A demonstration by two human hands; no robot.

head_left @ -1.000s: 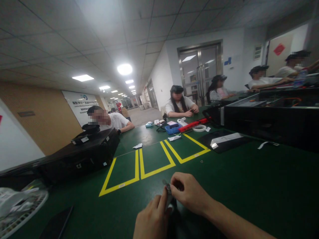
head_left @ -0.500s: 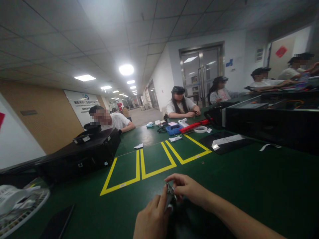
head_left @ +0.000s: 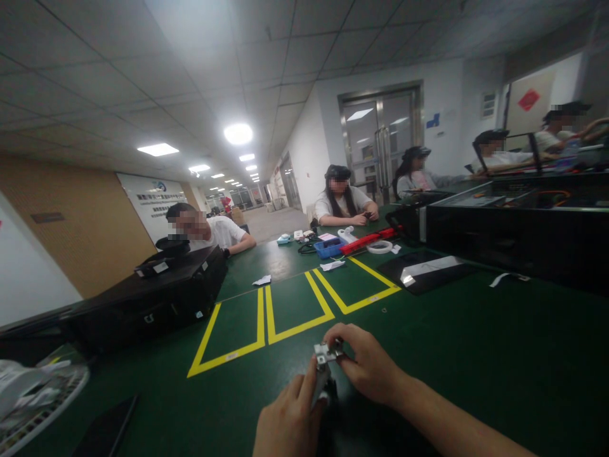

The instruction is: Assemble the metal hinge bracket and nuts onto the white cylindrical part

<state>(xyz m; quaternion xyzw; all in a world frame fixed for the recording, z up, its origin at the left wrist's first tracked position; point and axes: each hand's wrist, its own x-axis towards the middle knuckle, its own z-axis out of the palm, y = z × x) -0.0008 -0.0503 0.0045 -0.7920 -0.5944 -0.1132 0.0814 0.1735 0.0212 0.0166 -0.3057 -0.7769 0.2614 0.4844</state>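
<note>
Low in the middle of the head view, my left hand (head_left: 288,416) is closed around a narrow grey metal part (head_left: 324,383), held roughly upright. At its top is a small silver metal bracket (head_left: 325,355) with a hole in it. My right hand (head_left: 370,363) pinches the bracket's right side between thumb and bent fingers. I cannot tell whether the bracket and the grey part are joined or merely touching. My left palm hides the lower end of the grey part. Both hands are over the green table (head_left: 447,355).
Yellow tape frames (head_left: 299,327) mark the table ahead. A black case (head_left: 157,304) and a phone (head_left: 107,428) are left, beside a white basket (head_left: 71,397). A blue tray (head_left: 329,249), tape roll (head_left: 379,247) and large black case (head_left: 514,238) lie beyond. Several people sit around.
My right hand has turned and shifted slightly right, its fingers now curled on the bracket. The bracket shows its flat silver face, more exposed than before. My left hand has barely moved.
</note>
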